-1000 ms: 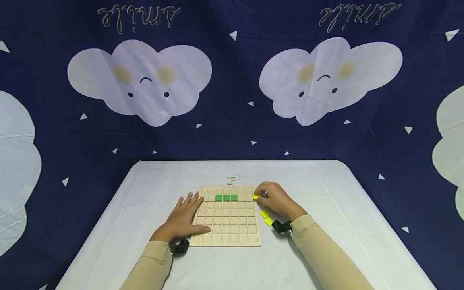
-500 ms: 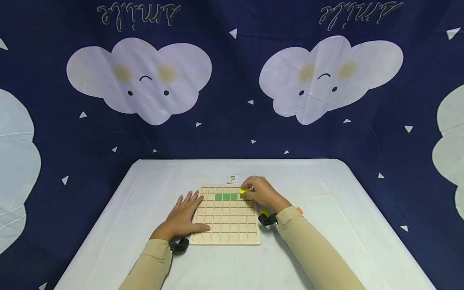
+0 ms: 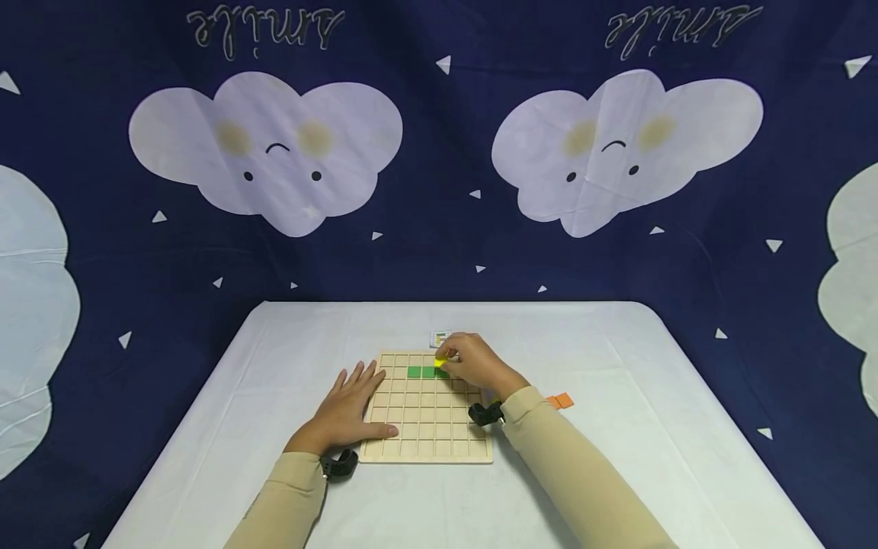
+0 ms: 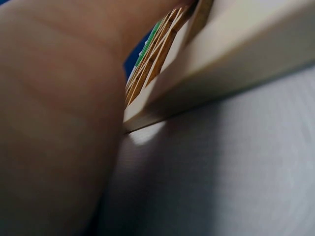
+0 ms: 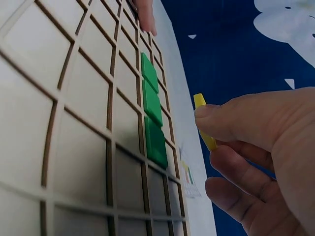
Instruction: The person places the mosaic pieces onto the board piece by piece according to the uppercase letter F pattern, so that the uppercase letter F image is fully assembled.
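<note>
A wooden grid board [image 3: 425, 438] lies on the white table, with a row of three green tiles [image 3: 421, 372] in its second row. My right hand [image 3: 469, 360] hovers over the board's far right part and pinches a yellow tile [image 3: 440, 361] just above the green row. In the right wrist view the yellow tile [image 5: 204, 123] sits between thumb and finger, lifted off the board [image 5: 74, 108], beside the green tiles [image 5: 151, 110]. My left hand [image 3: 348, 406] rests flat on the board's left edge, fingers spread; its wrist view shows only skin and the board's edge [image 4: 206, 64].
Orange tiles [image 3: 559, 400] lie on the white tablecloth [image 3: 617, 457] right of the board. A small pattern card [image 3: 437, 336] lies just beyond the board's far edge. A dark blue cloud-print backdrop hangs behind the table.
My right hand has carried the yellow tile leftward from the board's right edge to above the green row. The orange tiles have come into sight. The left hand has stayed put.
</note>
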Tool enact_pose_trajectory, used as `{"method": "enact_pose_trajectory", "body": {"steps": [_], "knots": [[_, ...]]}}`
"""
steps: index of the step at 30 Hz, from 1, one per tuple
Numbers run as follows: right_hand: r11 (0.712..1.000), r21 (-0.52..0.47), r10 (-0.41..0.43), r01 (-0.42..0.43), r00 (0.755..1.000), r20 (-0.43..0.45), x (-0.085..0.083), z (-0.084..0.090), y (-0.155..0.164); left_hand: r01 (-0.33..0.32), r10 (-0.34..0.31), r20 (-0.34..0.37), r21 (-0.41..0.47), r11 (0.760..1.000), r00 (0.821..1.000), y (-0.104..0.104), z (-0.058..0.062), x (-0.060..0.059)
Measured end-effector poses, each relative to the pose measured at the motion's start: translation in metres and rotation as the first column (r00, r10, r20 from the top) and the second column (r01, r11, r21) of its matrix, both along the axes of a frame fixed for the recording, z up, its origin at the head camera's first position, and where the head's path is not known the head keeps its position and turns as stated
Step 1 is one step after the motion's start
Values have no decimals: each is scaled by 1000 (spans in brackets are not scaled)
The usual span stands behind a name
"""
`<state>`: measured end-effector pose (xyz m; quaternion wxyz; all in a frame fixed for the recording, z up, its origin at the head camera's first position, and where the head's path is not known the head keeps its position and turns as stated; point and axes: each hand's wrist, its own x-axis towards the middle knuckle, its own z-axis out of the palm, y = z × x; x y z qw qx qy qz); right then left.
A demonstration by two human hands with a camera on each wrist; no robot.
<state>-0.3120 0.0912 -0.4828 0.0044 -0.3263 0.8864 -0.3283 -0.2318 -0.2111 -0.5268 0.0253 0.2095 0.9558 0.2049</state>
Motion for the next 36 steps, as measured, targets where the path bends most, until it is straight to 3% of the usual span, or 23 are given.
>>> {"method": "enact_pose_trajectory", "body": {"steps": [10, 23, 36], "knots": [[999, 33, 19, -18, 999, -28, 2, -5, -17, 3, -3, -2, -3, 1000, 1000, 0, 0, -1], [997, 55, 61, -62, 998, 15, 16, -18, -43, 3, -3, 6, 1, 1000, 1000, 0, 0, 1], [995, 76, 74, -69, 995, -66, 19, -24, -52, -3, 3, 4, -16, 1000, 1000, 0, -1, -1]]}}
